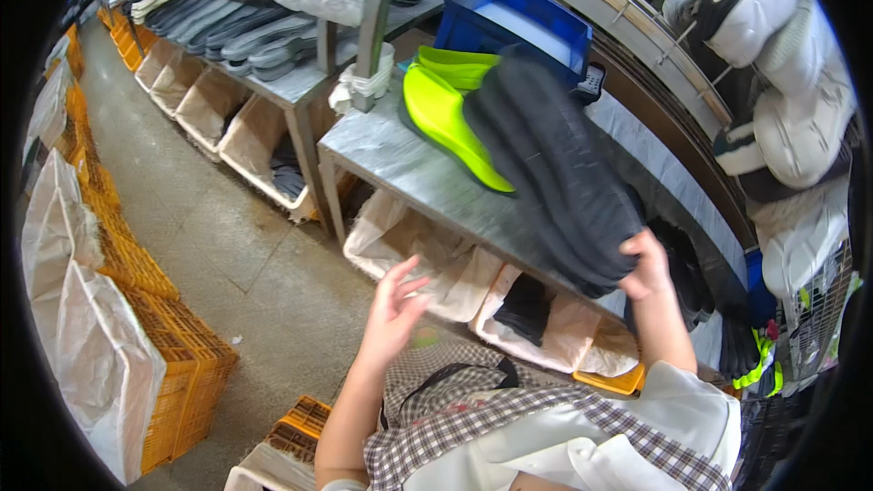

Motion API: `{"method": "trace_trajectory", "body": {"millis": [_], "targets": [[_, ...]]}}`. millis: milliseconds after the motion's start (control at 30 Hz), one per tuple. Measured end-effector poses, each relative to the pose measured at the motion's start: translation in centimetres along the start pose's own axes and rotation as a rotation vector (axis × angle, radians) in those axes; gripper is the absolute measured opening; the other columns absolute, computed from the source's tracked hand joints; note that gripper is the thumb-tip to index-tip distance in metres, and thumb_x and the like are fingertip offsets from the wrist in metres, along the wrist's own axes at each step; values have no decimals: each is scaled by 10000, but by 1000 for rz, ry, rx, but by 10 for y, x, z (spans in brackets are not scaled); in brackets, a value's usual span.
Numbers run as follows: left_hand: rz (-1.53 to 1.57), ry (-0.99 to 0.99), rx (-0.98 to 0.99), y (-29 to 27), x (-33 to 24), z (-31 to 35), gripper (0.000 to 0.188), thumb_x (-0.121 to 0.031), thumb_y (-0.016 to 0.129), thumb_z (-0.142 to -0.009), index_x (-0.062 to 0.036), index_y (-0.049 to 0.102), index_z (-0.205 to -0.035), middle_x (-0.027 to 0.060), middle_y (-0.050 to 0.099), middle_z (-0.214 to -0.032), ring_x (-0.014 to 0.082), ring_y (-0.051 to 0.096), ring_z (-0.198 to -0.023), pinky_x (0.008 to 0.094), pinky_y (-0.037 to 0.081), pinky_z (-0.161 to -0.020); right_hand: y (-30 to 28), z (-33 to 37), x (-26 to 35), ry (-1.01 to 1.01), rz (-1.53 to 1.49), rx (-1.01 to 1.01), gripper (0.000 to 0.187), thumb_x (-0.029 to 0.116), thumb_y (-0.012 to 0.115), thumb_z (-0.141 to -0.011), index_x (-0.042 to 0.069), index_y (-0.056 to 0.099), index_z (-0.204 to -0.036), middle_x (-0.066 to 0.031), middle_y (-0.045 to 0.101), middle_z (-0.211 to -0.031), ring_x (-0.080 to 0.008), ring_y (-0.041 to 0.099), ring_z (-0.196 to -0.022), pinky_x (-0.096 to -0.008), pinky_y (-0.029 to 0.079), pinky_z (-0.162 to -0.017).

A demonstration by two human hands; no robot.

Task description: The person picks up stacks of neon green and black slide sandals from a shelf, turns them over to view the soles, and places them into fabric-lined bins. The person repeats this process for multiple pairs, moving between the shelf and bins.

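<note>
Right hand [647,265] grips the dark soles [559,173] on the table [400,159] — beside neon soles [446,114] — left hand [396,305] hangs open, empty.

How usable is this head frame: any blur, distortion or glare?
Head view: strong fisheye bend, black corners; the table edge curves. The left hand is slightly motion-blurred; the right hand on the dark soles is sharper. Lighting is even, with mild glare on the white shoes at right.
</note>
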State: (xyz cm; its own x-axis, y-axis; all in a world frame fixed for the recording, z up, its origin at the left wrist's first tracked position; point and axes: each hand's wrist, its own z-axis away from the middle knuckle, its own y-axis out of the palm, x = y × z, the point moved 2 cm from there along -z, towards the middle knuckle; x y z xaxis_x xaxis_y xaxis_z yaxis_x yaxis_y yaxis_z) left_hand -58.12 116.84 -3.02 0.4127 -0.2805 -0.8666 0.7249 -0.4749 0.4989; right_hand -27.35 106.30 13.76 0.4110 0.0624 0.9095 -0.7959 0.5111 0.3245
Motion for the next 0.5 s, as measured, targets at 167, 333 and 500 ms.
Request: {"method": "trace_trajectory", "body": {"millis": [167,333,500], "targets": [[560,111,-43,10,-61,26,575,-395,375,-993,-135,156,-1456,111,303,-1453,267,372,-1295,421,344,-1040,127,37,-86,-507,962,536,776,105,625,-702,18,313,-1408,-200,423,-1291,-313,430,-1218,-383,348,-1026],[618,147,-398,-42,-59,70,596,-462,465,-943,-58,333,-1360,93,477,-1308,262,490,-1184,442,397,-1009,180,77,-132,-627,1153,986,1002,316,820,-640,107,263,-1445,-236,255,-1367,-404,323,-1267,-453,355,-1023],[627,213,-213,-69,-55,109,559,-470,547,-896,-104,442,-1306,59,549,-1221,237,546,-1110,409,445,-963,208,100,-143,-663,1062,1174,1077,347,870,-571,121,276,-1440,-253,214,-1407,-427,291,-1293,-479,355,-1031]]}}
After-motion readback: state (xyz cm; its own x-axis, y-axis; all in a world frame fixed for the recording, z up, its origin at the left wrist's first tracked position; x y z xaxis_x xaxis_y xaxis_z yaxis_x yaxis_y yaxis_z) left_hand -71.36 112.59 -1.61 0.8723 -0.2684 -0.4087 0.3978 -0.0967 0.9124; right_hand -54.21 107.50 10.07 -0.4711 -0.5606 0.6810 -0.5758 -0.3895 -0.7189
